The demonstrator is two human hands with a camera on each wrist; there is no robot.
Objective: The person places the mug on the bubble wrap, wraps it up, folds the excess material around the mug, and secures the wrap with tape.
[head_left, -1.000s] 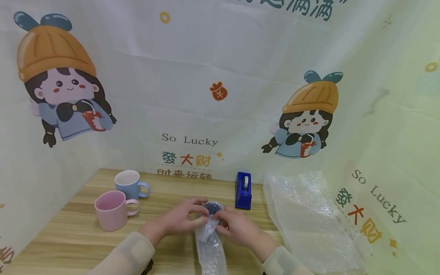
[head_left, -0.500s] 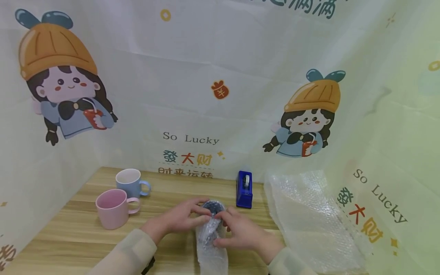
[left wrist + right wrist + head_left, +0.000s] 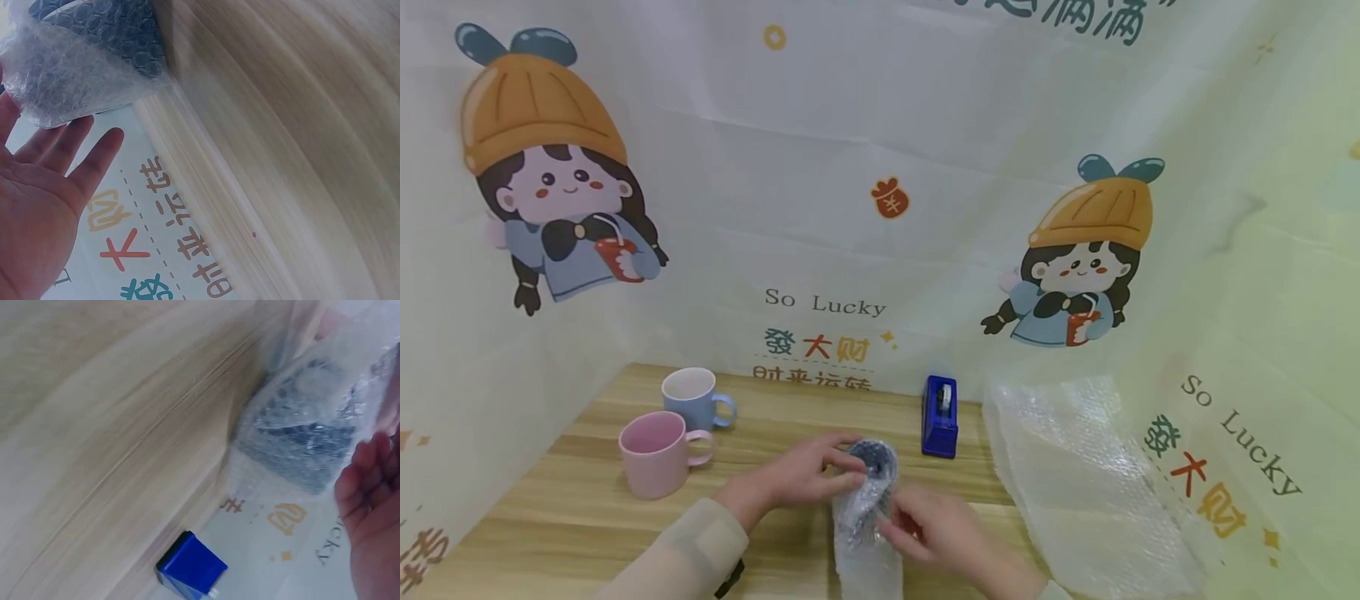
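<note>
A dark, round cup-like thing wrapped in bubble wrap (image 3: 868, 558) stands in the middle of the table, its open top facing up. A tail of the wrap hangs toward the front edge. My left hand (image 3: 801, 475) holds the wrapped top from the left, thumb over the front flap and fingers toward the rim. In the left wrist view its other fingers stretch out below the wrapping (image 3: 81, 81). At the wrapping's right side is my right hand (image 3: 943, 533), blurred, thumb and fingers apart. Its fingers bend loosely beside the wrap in the right wrist view.
A pink mug (image 3: 653, 458) and a light blue mug (image 3: 688, 404) stand close together at the left. Behind the hands, near the printed cloth backdrop (image 3: 820, 208), is a blue tape dispenser (image 3: 940, 421). Loose bubble wrap sheets (image 3: 1082, 475) lie at the right.
My right hand has drawn away from the wrapping's top, down and to the right. The left hand stays at the rim. More of the opening shows now.
</note>
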